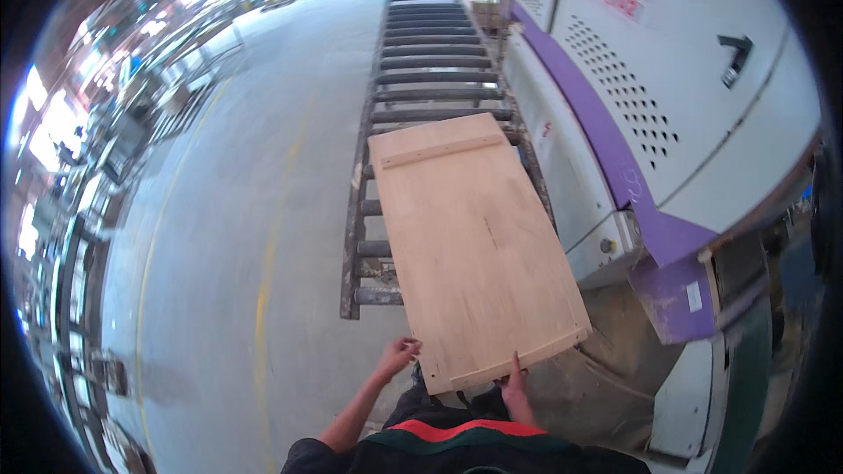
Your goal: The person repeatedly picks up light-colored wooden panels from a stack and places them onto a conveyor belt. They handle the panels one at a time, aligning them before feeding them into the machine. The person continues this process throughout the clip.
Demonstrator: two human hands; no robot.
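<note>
A large pale wooden panel (479,237) lies over the near end of a roller conveyor (430,61), its near edge jutting out toward my body. One narrow batten (443,151) crosses the panel close to its far edge, and another strip runs along the near edge. My right hand (515,379) grips that near edge, thumb on top and fingers partly hidden underneath. Beside the panel's near left corner is my left hand (401,356), fingers loosely bent and apart, with nothing visible in it. Whether its fingertips touch the panel's side I cannot tell.
Along the right stands a tall white machine cabinet (650,79) with a purple band (580,96) and a black handle (736,60). Yellow lines (263,316) mark the grey floor at left. Racks and machinery (83,281) line the far left side.
</note>
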